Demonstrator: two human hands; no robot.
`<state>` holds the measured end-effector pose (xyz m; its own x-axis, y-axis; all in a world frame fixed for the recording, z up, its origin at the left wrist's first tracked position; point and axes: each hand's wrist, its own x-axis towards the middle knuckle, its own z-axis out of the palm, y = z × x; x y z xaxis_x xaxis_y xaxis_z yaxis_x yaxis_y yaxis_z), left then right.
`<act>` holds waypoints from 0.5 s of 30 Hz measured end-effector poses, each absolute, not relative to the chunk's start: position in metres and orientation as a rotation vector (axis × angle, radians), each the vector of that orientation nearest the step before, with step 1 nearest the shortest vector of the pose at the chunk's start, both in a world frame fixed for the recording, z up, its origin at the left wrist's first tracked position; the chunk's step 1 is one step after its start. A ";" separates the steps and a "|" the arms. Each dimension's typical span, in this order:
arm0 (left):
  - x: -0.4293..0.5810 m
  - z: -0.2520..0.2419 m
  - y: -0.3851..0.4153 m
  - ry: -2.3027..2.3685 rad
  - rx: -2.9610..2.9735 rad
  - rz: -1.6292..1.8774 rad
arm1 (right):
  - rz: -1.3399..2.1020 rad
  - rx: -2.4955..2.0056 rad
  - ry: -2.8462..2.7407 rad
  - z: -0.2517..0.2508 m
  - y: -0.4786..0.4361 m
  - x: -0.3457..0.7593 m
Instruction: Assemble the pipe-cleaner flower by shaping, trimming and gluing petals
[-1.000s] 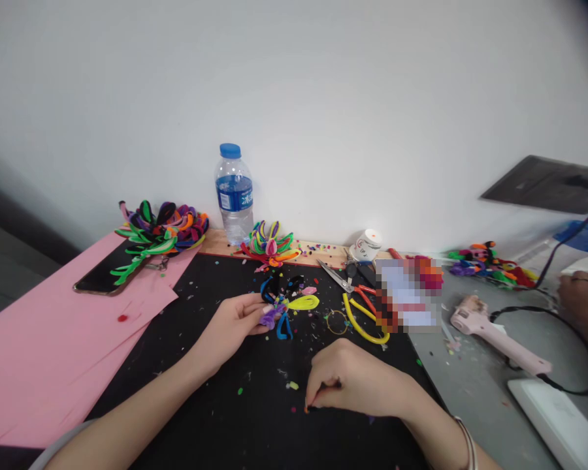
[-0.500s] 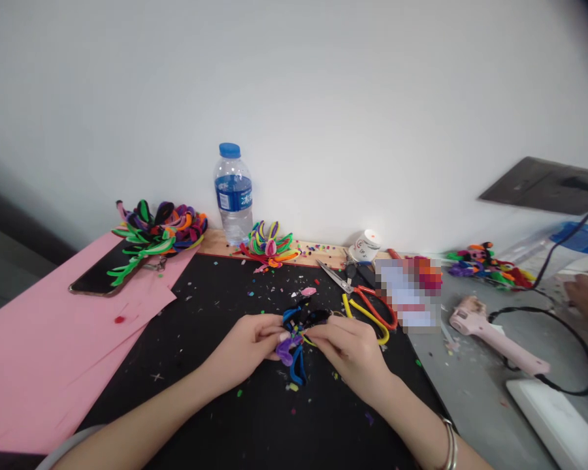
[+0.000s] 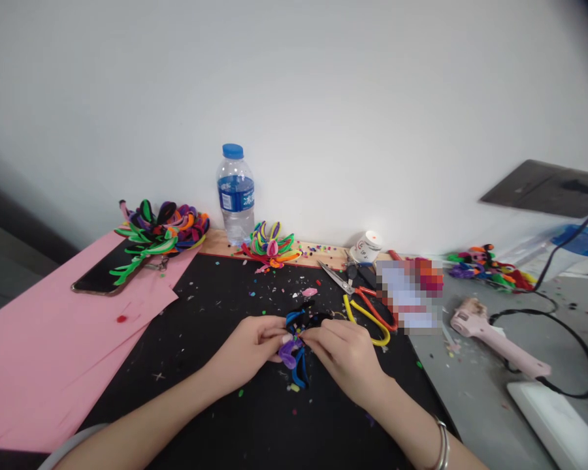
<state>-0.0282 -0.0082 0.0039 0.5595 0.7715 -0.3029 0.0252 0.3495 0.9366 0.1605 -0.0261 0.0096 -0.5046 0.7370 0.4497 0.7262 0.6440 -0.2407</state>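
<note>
Between my two hands is a small pipe-cleaner flower (image 3: 288, 356) with purple, blue and black loops and tiny coloured bits at its centre. My left hand (image 3: 255, 346) pinches it from the left, thumb by the purple loop. From the right, the fingertips of my right hand (image 3: 345, 349) are pressed together at the flower's centre; whether a small bit is between them is hidden. A black mat (image 3: 215, 424) strewn with scraps lies underneath. Just beyond my right hand lie scissors (image 3: 360, 294) with red and yellow handles, blades pointing away to the left.
A water bottle (image 3: 236, 196) stands by the wall. Pipe-cleaner bundles (image 3: 164, 228) lie at the left over a phone (image 3: 100, 274) and pink paper (image 3: 44, 352). To the right are a small white tub (image 3: 366, 248), a pink glue gun (image 3: 500, 343) with its cord, and a white box (image 3: 558, 418).
My right fingertips have shifted slightly left, closer to the flower's centre. Another person's hand at the far right edge has gone out of view.
</note>
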 end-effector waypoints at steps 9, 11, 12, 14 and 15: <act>-0.028 0.005 -0.008 0.879 1.098 0.586 | 0.086 -1.182 -2.331 0.011 -0.026 0.162; -0.028 0.006 -0.008 0.879 1.104 0.580 | 0.070 -1.164 -2.336 0.011 -0.026 0.161; -0.028 0.006 -0.008 0.879 1.108 0.579 | 0.058 -1.159 -2.341 0.010 -0.026 0.161; -0.027 0.006 -0.008 0.874 1.115 0.577 | 0.039 -1.160 -2.353 0.010 -0.026 0.160; -0.027 0.006 -0.008 0.868 1.112 0.576 | 0.032 -1.160 -2.357 0.010 -0.026 0.159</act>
<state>-0.0273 -0.0082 0.0064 0.5543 0.7740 -0.3060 0.0189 0.3559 0.9343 0.1594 -0.0258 0.0097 -0.5060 0.7471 0.4310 0.7353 0.6349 -0.2372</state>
